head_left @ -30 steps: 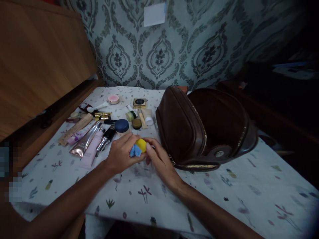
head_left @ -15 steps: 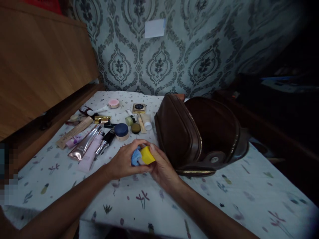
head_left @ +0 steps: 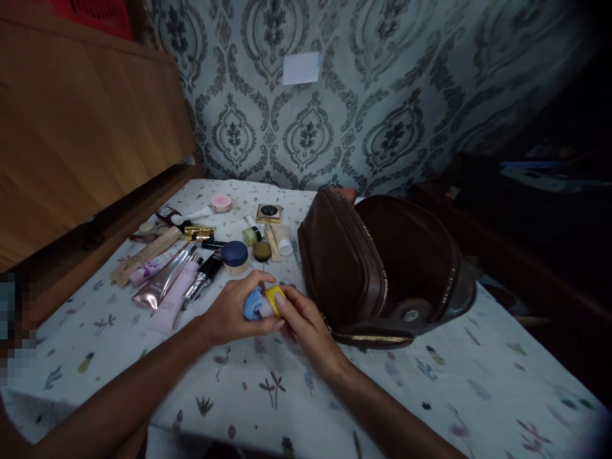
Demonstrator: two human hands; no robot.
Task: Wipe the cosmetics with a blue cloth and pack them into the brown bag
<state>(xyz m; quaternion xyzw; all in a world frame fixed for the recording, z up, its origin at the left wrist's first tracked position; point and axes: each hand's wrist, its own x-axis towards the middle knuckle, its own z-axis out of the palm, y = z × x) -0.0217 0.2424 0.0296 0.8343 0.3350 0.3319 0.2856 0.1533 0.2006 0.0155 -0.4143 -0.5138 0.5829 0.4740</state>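
Near the front middle of the tabletop [head_left: 478, 382], both hands meet over one small item. Left hand [head_left: 234, 312] is closed around a blue sponge [head_left: 252, 307], fingers wrapped over its top. Right hand [head_left: 303, 325] is closed on a yellow cap-like piece [head_left: 274, 298] touching the sponge, thumb pressed against it. Just right of the hands lies a brown leather bag [head_left: 382, 268], unzipped, lid folded back. Behind the hands: a blue-lidded jar [head_left: 235, 255], a black tube [head_left: 204, 275], a rose-gold tube [head_left: 160, 280], a pink compact [head_left: 221, 203].
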